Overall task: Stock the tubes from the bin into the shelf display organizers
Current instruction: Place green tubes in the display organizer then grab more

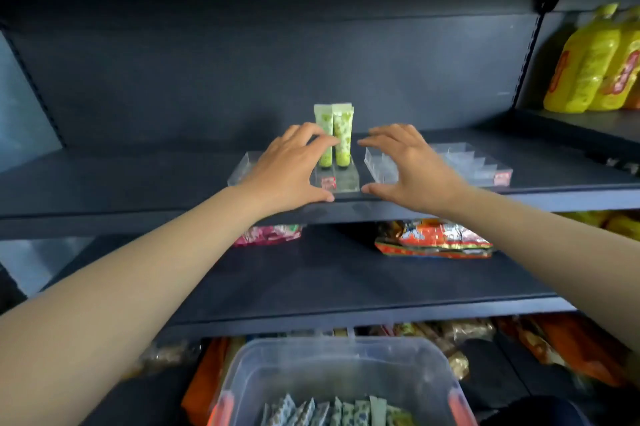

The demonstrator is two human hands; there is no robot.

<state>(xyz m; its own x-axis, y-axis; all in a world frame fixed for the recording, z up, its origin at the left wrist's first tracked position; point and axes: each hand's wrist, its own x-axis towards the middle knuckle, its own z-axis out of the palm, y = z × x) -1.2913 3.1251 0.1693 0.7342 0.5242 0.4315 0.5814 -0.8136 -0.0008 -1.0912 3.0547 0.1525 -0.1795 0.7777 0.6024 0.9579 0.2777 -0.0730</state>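
Two green tubes (334, 135) stand upright, cap down, in the left clear acrylic organizer (341, 181) on the dark shelf. My left hand (292, 167) hovers over that organizer with fingers spread, its fingertips by the left tube. My right hand (407, 166) reaches in open between the two organizers, holding nothing. A second clear organizer (485, 167) with stepped dividers sits to the right with no tubes in it. Below, the clear plastic bin (242, 366) holds several patterned tubes (332, 411).
The dark shelf edge (346, 209) runs below my hands. Yellow bottles (595, 62) stand on the neighbouring shelf at the right. Snack packets (433, 238) lie on the shelf beneath, a pink pack (266, 233) to their left. More packets fill the lowest level around the bin.
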